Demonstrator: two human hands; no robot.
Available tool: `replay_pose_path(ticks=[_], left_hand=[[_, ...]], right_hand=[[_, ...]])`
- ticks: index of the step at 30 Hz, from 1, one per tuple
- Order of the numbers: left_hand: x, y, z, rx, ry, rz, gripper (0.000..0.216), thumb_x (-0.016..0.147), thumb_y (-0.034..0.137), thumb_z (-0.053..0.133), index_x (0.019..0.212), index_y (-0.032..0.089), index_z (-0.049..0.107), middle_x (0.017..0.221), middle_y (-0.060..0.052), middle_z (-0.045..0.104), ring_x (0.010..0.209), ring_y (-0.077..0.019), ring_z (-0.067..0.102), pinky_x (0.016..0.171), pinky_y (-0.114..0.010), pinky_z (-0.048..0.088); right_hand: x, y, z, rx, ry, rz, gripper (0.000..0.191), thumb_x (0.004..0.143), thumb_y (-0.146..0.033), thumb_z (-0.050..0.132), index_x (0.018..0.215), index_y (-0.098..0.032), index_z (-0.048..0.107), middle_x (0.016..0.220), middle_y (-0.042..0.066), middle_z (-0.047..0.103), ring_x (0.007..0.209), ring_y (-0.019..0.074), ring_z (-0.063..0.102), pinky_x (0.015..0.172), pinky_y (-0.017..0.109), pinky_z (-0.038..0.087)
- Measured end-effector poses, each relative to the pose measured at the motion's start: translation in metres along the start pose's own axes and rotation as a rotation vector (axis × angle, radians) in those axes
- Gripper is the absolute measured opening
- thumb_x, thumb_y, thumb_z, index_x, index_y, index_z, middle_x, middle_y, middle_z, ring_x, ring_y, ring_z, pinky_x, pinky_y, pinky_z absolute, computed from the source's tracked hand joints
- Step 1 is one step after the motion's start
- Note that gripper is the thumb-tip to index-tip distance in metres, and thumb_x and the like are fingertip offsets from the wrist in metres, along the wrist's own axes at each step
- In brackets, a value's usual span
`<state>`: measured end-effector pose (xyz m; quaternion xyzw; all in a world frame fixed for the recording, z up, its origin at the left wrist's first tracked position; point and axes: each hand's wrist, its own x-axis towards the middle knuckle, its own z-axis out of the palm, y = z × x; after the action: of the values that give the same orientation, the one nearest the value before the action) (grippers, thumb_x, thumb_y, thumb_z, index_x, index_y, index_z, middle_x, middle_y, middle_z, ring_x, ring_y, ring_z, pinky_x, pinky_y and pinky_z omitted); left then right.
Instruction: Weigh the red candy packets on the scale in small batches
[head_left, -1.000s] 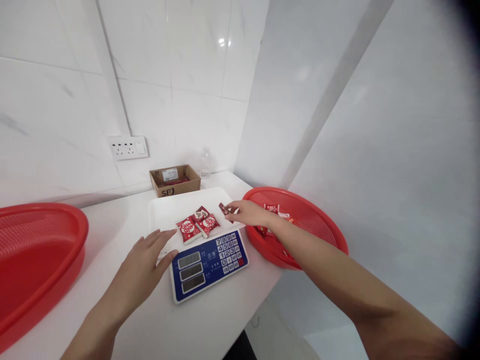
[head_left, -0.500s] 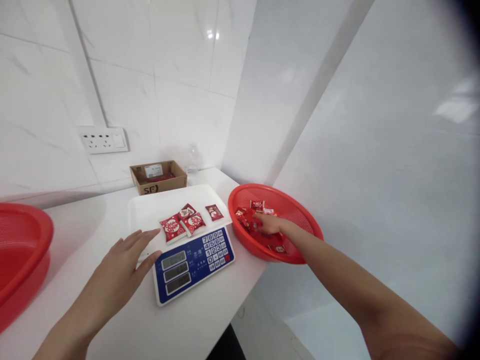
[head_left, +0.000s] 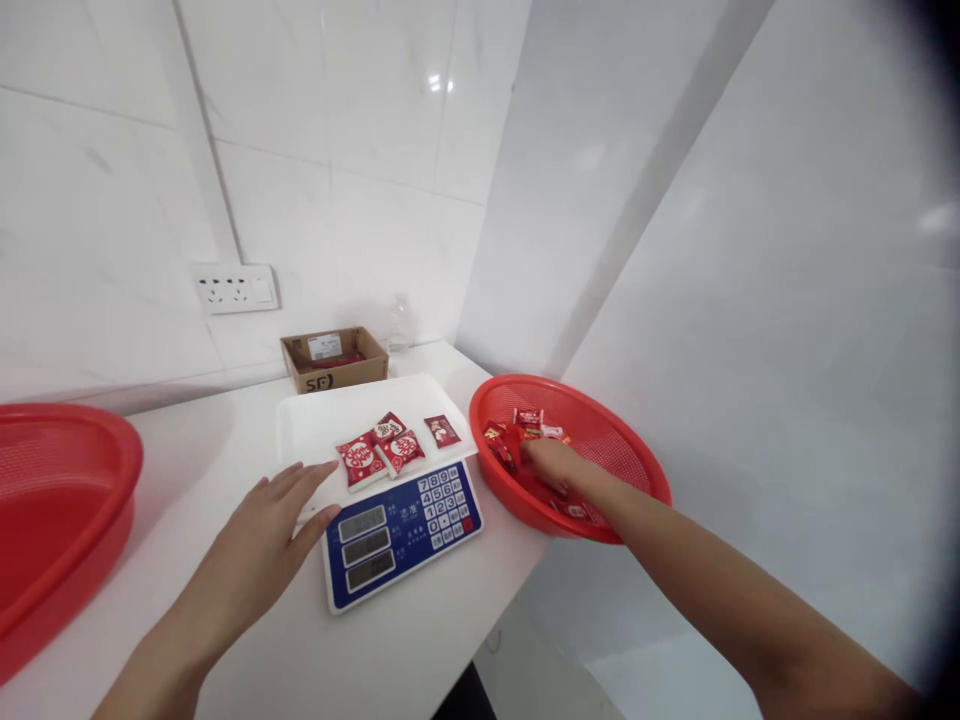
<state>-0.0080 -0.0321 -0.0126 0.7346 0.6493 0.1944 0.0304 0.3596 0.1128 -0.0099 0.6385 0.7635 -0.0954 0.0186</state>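
A blue-faced scale [head_left: 401, 532] with a white weighing tray [head_left: 322, 420] stands on the white counter. Three red candy packets [head_left: 379, 448] lie together on the tray, and a smaller red packet [head_left: 442, 430] lies to their right. My left hand [head_left: 274, 520] rests flat, fingers spread, on the counter at the scale's left front corner. My right hand [head_left: 551, 463] reaches down into the red basket [head_left: 634, 450] at the right, among several red candy packets [head_left: 525, 425]. Its fingers curl downward; whether they hold a packet is hidden.
A second red basket [head_left: 60, 500] sits at the counter's left edge. An open cardboard box [head_left: 335, 358] and a clear bottle [head_left: 399, 325] stand at the back by the tiled wall, below a wall socket [head_left: 236, 288]. The counter ends just right of the scale.
My right hand set a small red packet down on the tray, then moved right into the red basket. My left hand has stayed beside the scale.
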Motion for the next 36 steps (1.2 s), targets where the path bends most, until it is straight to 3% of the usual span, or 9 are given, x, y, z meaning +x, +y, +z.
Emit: replay_pose_path(ticks=[7,11,15,21,26,29,31,34,36], left_hand=[[-0.002,0.006,-0.005,-0.002,-0.012,0.016,0.047,0.090,0.045,0.033,0.131,0.025,0.045,0.132,-0.005,0.053,0.126,-0.0273,0.043,0.104,-0.049,0.034],[-0.003,0.009,-0.010,0.016,-0.005,0.002,0.048,0.090,0.046,0.033,0.131,0.025,0.045,0.132,-0.007,0.053,0.126,-0.0284,0.042,0.103,-0.050,0.034],[-0.004,0.011,-0.015,0.006,0.008,-0.016,0.046,0.090,0.044,0.033,0.131,0.026,0.045,0.132,-0.006,0.053,0.126,-0.0277,0.043,0.103,-0.050,0.034],[-0.005,0.013,-0.018,-0.014,0.005,-0.005,0.046,0.090,0.044,0.034,0.131,0.024,0.045,0.131,-0.007,0.054,0.126,-0.0280,0.043,0.103,-0.050,0.033],[-0.006,0.012,-0.023,-0.021,0.022,-0.011,0.045,0.091,0.045,0.033,0.130,0.026,0.045,0.131,-0.006,0.054,0.125,-0.0270,0.044,0.101,-0.048,0.036],[-0.006,0.012,-0.026,-0.042,0.054,-0.031,0.043,0.091,0.044,0.033,0.129,0.027,0.045,0.130,-0.004,0.054,0.124,-0.0254,0.044,0.101,-0.046,0.036],[-0.006,0.013,-0.026,-0.059,0.082,-0.058,0.042,0.091,0.042,0.033,0.128,0.026,0.046,0.130,-0.004,0.054,0.124,-0.0243,0.045,0.101,-0.044,0.037],[-0.005,0.015,-0.028,-0.082,0.146,-0.101,0.041,0.090,0.040,0.035,0.126,0.023,0.049,0.130,-0.005,0.054,0.124,-0.0242,0.045,0.100,-0.042,0.039],[-0.004,0.014,-0.030,-0.088,0.179,-0.133,0.042,0.090,0.041,0.037,0.125,0.023,0.049,0.131,-0.005,0.053,0.123,-0.0242,0.045,0.099,-0.041,0.040]], right_hand=[[0.012,-0.061,-0.039,0.056,0.216,-0.158,0.022,0.088,-0.026,0.044,0.101,-0.019,0.059,0.101,0.009,0.066,0.094,0.0234,0.059,0.074,0.028,0.038],[0.013,-0.107,-0.029,0.173,0.171,-0.306,0.032,0.086,-0.036,0.052,0.114,-0.021,0.057,0.112,0.007,0.064,0.103,0.0209,0.057,0.084,0.027,0.039],[0.020,-0.134,-0.010,0.314,0.128,-0.347,0.052,0.090,-0.038,0.044,0.135,-0.013,0.038,0.136,0.014,0.047,0.115,0.0193,0.051,0.096,0.029,0.036],[0.019,-0.161,0.003,0.471,0.063,-0.365,0.053,0.093,-0.042,0.034,0.134,-0.010,0.040,0.137,0.014,0.047,0.124,0.0197,0.045,0.102,0.032,0.034],[-0.014,-0.160,0.003,0.690,0.311,-0.406,0.043,0.093,-0.040,0.034,0.130,-0.020,0.045,0.135,0.007,0.049,0.122,0.0172,0.046,0.102,0.032,0.034],[-0.049,-0.143,0.029,0.829,0.539,-0.446,0.033,0.092,-0.038,0.038,0.114,-0.021,0.055,0.116,0.008,0.061,0.108,0.0188,0.055,0.094,0.032,0.041],[-0.073,-0.131,0.058,0.830,0.555,-0.454,0.024,0.090,-0.035,0.040,0.094,-0.022,0.060,0.092,0.006,0.066,0.086,0.0179,0.060,0.079,0.030,0.047],[-0.102,-0.121,0.103,0.737,0.281,-0.549,0.023,0.087,-0.032,0.044,0.072,-0.022,0.058,0.065,0.001,0.061,0.059,0.0148,0.056,0.057,0.026,0.044],[-0.112,-0.121,0.122,0.677,0.116,-0.589,0.021,0.085,-0.030,0.048,0.068,-0.022,0.057,0.063,0.000,0.060,0.058,0.0143,0.055,0.056,0.026,0.042]])
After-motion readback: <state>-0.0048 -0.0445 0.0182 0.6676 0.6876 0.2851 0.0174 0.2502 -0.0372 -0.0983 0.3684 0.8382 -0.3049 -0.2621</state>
